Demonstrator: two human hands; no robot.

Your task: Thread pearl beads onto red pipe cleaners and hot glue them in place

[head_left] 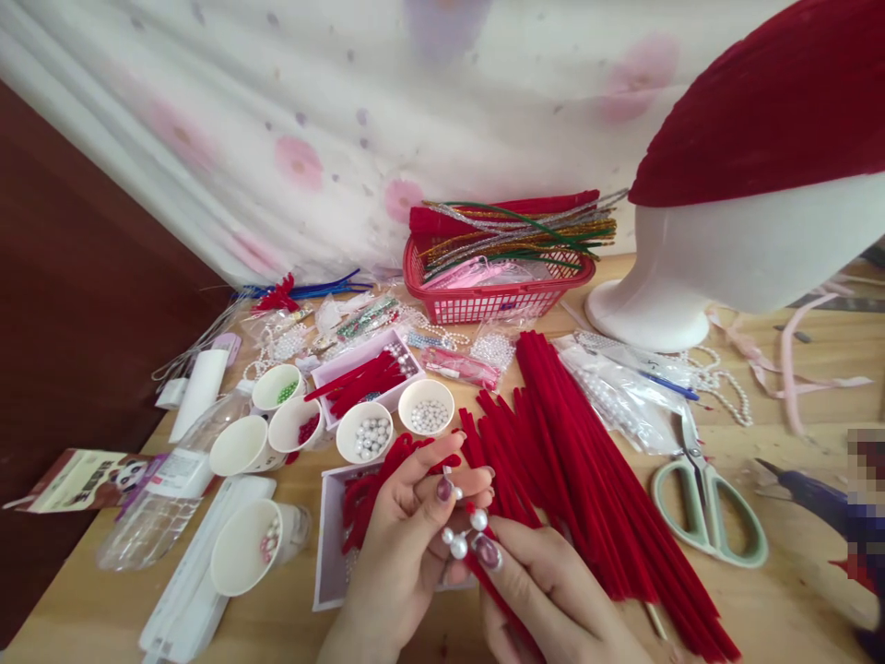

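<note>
My left hand (405, 535) and my right hand (546, 590) meet low in the middle of the view. Between their fingertips sits a small cluster of white pearl beads (462, 533) on a wire, with a tiny red bead among them. My left hand pinches the cluster from above; my right thumb and forefinger press it from below. A red pipe cleaner (498, 604) runs under my right hand. Just behind the hands lies a big pile of red pipe cleaners (587, 443).
Paper cups of pearls (373, 433) and other beads stand to the left beside a plastic bottle (162, 498). A red basket (498, 295) of glitter stems sits at the back. A white mannequin head (698, 267) in a red hat stands right. Green-handled scissors (705, 507) lie near it.
</note>
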